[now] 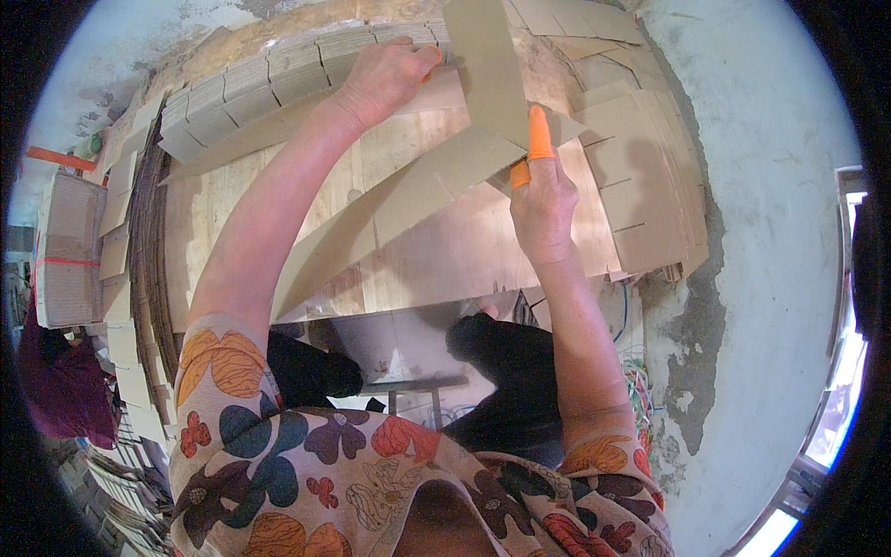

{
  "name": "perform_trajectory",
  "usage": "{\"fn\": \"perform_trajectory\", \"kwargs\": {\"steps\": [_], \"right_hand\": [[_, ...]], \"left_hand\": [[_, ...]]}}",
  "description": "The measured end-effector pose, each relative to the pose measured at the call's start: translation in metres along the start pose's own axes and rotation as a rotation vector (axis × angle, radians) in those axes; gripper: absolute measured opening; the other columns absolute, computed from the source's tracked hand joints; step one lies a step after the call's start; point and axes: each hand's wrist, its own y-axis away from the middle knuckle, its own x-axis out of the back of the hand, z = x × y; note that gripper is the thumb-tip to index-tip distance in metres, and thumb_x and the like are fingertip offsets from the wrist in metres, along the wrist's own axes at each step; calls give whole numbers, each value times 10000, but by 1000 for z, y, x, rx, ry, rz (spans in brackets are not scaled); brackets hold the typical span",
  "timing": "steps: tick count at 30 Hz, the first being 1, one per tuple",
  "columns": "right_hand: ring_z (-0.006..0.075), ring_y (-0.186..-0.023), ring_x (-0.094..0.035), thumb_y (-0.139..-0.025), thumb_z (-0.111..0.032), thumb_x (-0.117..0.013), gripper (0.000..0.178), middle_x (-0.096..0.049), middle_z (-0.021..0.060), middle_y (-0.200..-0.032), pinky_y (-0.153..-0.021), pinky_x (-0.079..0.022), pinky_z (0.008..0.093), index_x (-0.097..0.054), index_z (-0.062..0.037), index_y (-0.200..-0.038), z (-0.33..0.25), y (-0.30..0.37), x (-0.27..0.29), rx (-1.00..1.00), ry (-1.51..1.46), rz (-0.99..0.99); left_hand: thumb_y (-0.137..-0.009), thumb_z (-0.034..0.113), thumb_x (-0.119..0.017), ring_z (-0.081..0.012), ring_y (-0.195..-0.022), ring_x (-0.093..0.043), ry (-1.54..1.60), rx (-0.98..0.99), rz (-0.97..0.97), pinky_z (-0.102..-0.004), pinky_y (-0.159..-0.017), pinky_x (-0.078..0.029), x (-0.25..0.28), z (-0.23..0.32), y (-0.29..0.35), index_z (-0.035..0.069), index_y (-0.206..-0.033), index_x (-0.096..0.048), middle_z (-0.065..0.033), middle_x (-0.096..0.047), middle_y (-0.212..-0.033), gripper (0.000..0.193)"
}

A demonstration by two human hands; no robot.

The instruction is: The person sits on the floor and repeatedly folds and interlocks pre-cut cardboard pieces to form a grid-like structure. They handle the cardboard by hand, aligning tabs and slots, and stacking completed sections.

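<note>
My left hand reaches to the far side of the board, its fingers closed at the edge of a slotted cardboard strip in front of a long stack of such strips. Its fingertips are partly hidden, with an orange finger cover showing. My right hand wears orange covers on the thumb and index finger. It grips a long cardboard strip slanting to the near left. Crossing that strip near the fingers, another cardboard strip points away from me.
A pale wooden board forms the work surface. Flat slotted cardboard sheets pile up on its right, beside a peeling wall. More cardboard stands on edge at the left, near a tied cardboard bundle.
</note>
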Motion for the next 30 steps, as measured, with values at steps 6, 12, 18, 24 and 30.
{"fn": "perform_trajectory", "kwargs": {"steps": [6,12,18,24,30], "right_hand": [[357,-773,-605,-805,10,-485,608,-566,196,-1015,-622,-516,400,-284,-53,-1376,10,4,-9,9,21,-105],[389,-789,-596,-798,34,-450,641,-546,225,-1058,-636,-515,422,-224,-36,-1394,15,11,-8,-105,74,-217],[385,-791,-603,-760,52,-456,609,-529,240,-1107,-615,-528,401,-295,-11,-1344,10,20,-10,-9,63,-163],[375,-760,-608,-722,73,-499,586,-530,225,-1116,-596,-532,395,-371,2,-1290,17,24,-14,67,58,-90],[320,-763,-616,-712,69,-570,598,-579,185,-1025,-645,-521,373,-418,-29,-1281,17,25,-11,31,66,-76]], "left_hand": [[-756,87,-562,-244,-697,-576,48,-22,72,-368,-560,-484,13,26,0,96,-837,-550,-65,-517,-655,82],[-733,214,-677,-213,-786,-600,692,372,-256,-347,-644,-505,38,53,-7,96,-982,-577,-93,-603,-786,293],[-695,286,-753,-283,-997,-560,37,410,-159,-380,-814,-474,16,-14,-29,17,-1020,-545,-137,-619,-948,471],[-681,198,-737,-333,-1048,-521,-292,236,-215,-414,-842,-458,-36,-37,-12,15,-1069,-513,-158,-592,-977,484],[-726,64,-638,-311,-950,-574,-132,173,-184,-400,-807,-476,-33,-53,-11,40,-984,-550,-138,-616,-943,274]]}}
